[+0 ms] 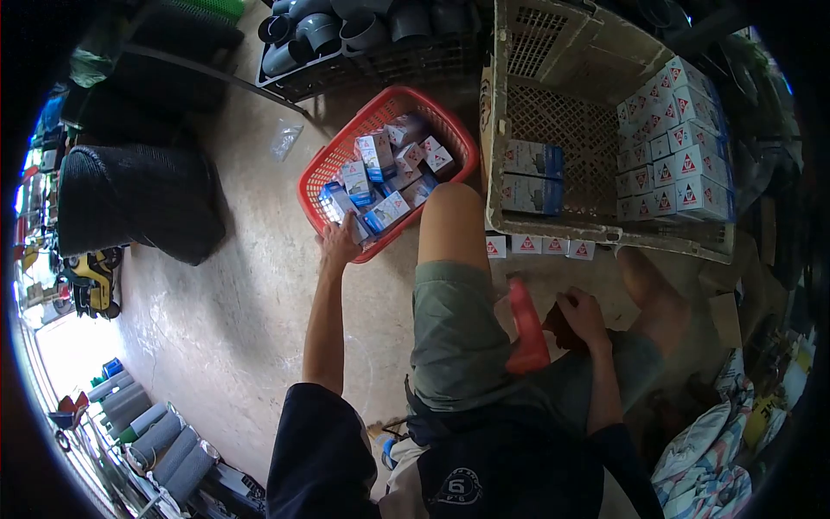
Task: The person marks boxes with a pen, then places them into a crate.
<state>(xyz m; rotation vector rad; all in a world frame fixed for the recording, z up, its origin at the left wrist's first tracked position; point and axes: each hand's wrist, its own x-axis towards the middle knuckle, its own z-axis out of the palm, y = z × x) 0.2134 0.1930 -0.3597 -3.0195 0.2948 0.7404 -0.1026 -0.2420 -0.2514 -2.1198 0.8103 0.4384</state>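
My left hand [341, 240] is at the lower left rim of a red plastic basket [309, 197], its fingers apart and reaching over the small blue and white boxes [386, 210] inside. Beside my thigh, my right hand [581, 317] has its fingers curled around something dark reddish-brown that I cannot make out. A red object [526, 329] lies against my leg just left of that hand. The large crate [605, 232] holds stacked white boxes [677, 143] on its right side and two blue and white boxes [529, 177] at its left.
Several small white boxes [526, 245] line the crate's near edge on the floor. Behind the basket stands a black crate [372, 78] of grey pipe fittings. Rolls of dark mesh [130, 195] stand at the left. A plastic bag [285, 138] lies on the floor. White sacks [705, 450] lie lower right.
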